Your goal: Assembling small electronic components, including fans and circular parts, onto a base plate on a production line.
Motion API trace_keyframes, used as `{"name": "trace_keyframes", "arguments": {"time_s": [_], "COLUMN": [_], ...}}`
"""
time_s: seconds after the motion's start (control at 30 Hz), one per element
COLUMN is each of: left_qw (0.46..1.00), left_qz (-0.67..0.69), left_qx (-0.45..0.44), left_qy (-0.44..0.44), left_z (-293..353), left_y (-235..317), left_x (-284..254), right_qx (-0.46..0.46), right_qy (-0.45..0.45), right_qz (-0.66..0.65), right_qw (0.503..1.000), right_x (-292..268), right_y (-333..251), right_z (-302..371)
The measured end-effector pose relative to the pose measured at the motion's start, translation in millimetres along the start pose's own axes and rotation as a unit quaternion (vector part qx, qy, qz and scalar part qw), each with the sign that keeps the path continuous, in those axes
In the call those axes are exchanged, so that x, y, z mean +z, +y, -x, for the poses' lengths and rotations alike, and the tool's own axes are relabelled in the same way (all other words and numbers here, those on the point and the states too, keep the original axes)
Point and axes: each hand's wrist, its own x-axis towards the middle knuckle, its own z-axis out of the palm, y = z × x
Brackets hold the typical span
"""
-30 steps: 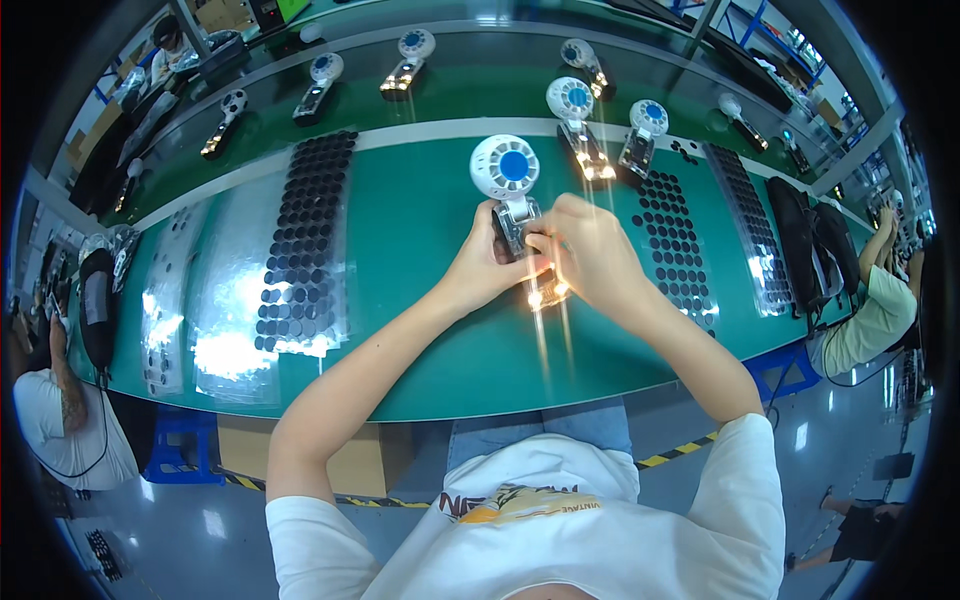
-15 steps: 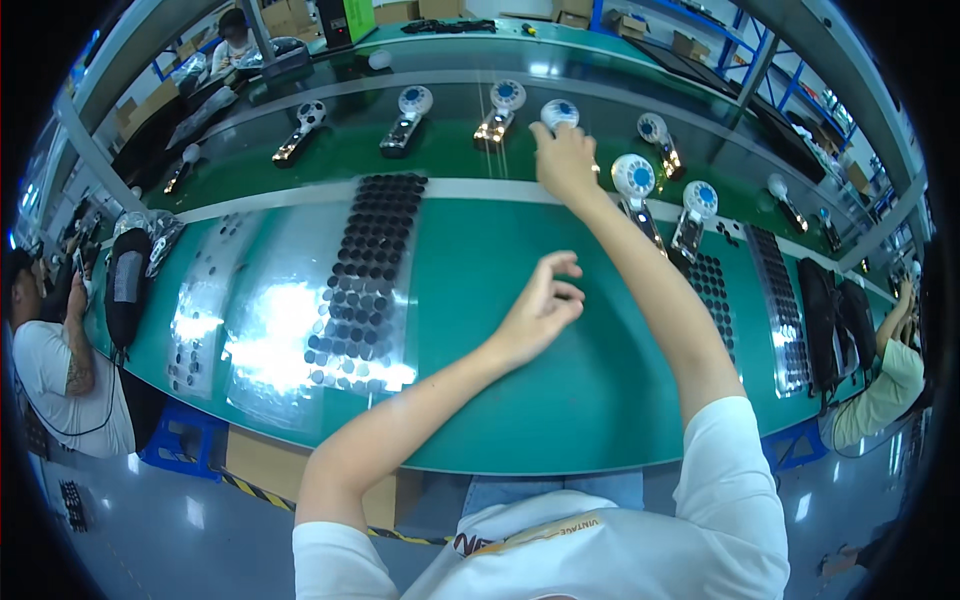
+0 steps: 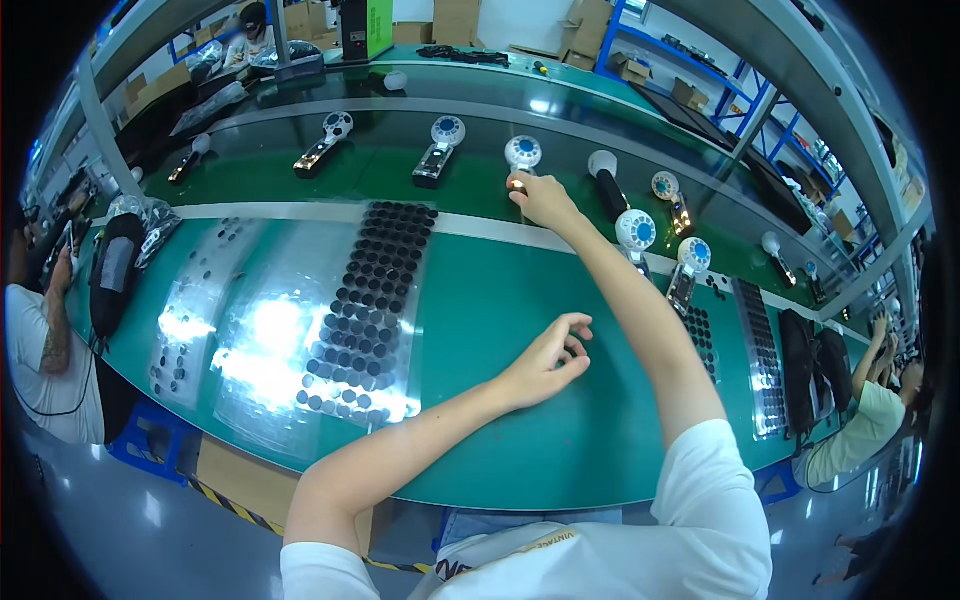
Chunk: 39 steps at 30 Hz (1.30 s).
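Note:
My right hand [image 3: 545,200] reaches over the dark green belt, its fingers closed on the handle of a handheld device [image 3: 522,153] with a round white head and a ring of blue spots. To the right lies another device [image 3: 603,165], its plain white head and dark handle facing up. Nearer me, two more blue-spotted devices [image 3: 635,232] [image 3: 690,257] rest at the belt's near edge. My left hand [image 3: 550,365] hovers over the green table [image 3: 500,450], fingers loosely bent and apart, with nothing seen in it.
Clear sheets of black discs [image 3: 370,290] lie to the left, and a disc strip [image 3: 757,350] to the right. Dark pouches [image 3: 118,270] [image 3: 805,365] sit at both ends. More devices [image 3: 440,150] line the belt. People sit on either side.
My right hand has left one device, now lying plain side up with a dark handle, and has moved left onto its neighbour. My left hand stays over the table. The whole view has shifted slightly.

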Motion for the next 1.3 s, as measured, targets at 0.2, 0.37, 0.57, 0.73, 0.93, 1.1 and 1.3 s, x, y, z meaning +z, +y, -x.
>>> {"name": "trace_keyframes", "arguments": {"time_s": [0.2, 0.37, 0.57, 0.73, 0.93, 1.1, 1.3], "left_qw": [0.948, 0.946, 0.982, 0.992, 0.992, 0.993, 0.992], "left_qz": [0.309, 0.279, 0.125, 0.05, 0.058, 0.039, 0.042], "left_qx": [-0.038, -0.115, -0.13, -0.113, -0.114, -0.111, -0.119], "left_qy": [0.074, 0.117, 0.056, 0.0, 0.007, 0.005, 0.006], "left_z": [-9, -2, 8, 8, 9, 9, 10], "left_y": [-18, 1, 12, 15, 14, 17, 16], "left_x": [-1, -7, 25, 31, 32, 32, 33], "right_qx": [-0.095, -0.073, 0.008, 0.158, 0.16, 0.168, 0.198], "right_qy": [-0.024, 0.005, 0.105, 0.172, 0.199, 0.198, 0.181], "right_qz": [-0.112, -0.06, -0.036, -0.034, -0.069, -0.052, -0.056], "right_qw": [0.989, 0.995, 0.994, 0.972, 0.964, 0.964, 0.962], "right_x": [-69, -66, -99, -108, -89, -87, -89], "right_y": [-27, -47, -4, 39, 38, 33, 31], "right_z": [153, 279, 373, 447, 476, 482, 484]}}
